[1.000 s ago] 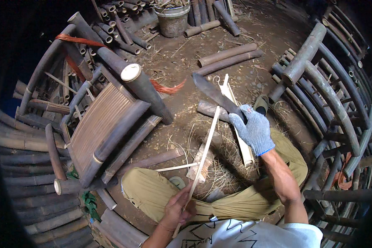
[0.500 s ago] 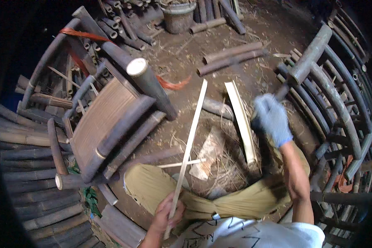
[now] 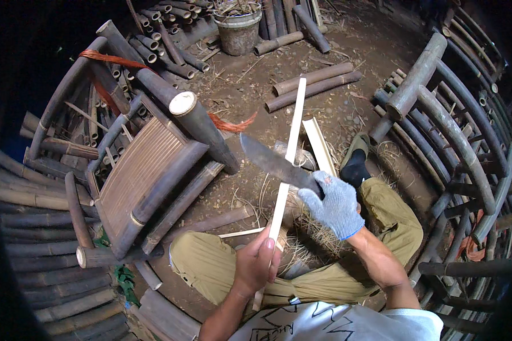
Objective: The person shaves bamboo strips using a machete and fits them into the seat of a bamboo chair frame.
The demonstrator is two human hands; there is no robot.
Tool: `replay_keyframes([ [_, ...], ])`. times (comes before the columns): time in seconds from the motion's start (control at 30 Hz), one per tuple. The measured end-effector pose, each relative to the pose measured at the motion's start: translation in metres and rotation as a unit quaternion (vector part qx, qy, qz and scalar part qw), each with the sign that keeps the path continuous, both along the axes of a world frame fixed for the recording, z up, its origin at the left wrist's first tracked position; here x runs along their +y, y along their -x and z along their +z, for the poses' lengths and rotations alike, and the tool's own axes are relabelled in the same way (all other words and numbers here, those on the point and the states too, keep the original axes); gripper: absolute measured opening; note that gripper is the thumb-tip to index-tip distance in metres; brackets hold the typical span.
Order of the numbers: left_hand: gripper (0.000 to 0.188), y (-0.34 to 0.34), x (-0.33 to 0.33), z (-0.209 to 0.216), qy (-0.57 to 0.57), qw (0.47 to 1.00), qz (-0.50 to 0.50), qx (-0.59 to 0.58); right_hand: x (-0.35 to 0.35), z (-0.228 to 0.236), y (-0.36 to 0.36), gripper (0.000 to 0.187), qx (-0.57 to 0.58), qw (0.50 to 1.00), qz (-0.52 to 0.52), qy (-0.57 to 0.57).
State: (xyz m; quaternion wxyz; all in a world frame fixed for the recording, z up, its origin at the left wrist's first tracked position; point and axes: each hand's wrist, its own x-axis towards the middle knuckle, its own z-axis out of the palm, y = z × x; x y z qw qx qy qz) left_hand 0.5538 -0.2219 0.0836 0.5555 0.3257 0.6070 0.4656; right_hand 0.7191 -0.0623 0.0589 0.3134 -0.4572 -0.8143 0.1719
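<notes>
Gripping the pale split-bamboo strip (image 3: 280,213) low down with the bare left hand (image 3: 257,262) seems smart, since it's probably light and springy with splintery edges. It slants up over the dirt floor (image 3: 381,74), and the gloved right hand (image 3: 334,206) is wrapped around a machete (image 3: 272,165), blade crossing the strip above that grip.
</notes>
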Motion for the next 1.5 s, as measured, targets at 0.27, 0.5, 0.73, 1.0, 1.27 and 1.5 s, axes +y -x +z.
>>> replay_keyframes([
  [0.27, 0.04, 0.01, -0.054, -0.001, 0.093, 0.995, 0.019, 0.015, 0.053, -0.015, -0.011, 0.041, -0.037, 0.998, -0.053, -0.017],
  [0.5, 0.027, 0.045, -0.112, -0.018, -0.028, 0.996, 0.088, 0.0, 0.106, -0.006, -0.028, 0.042, 0.139, 0.987, -0.047, 0.071],
  [0.73, 0.027, 0.077, 0.044, -0.051, -0.317, 0.907, 0.076, 0.265, -0.023, 0.002, 0.053, 0.041, 0.298, 0.75, 0.083, 0.585],
  [1.0, 0.048, 0.057, -0.012, -0.033, -0.05, 0.953, 0.035, -0.296, 0.017, 0.003, 0.074, 0.027, 0.43, 0.706, 0.075, 0.558],
  [1.27, 0.041, 0.049, -0.065, -0.009, 0.042, 0.995, 0.07, -0.065, 0.055, 0.003, 0.073, 0.041, 0.15, 0.98, 0.099, 0.087],
  [1.5, 0.032, 0.047, -0.031, -0.015, -0.026, 0.983, 0.134, 0.123, -0.03, 0.017, 0.063, 0.047, -0.059, 0.965, 0.255, 0.025],
])
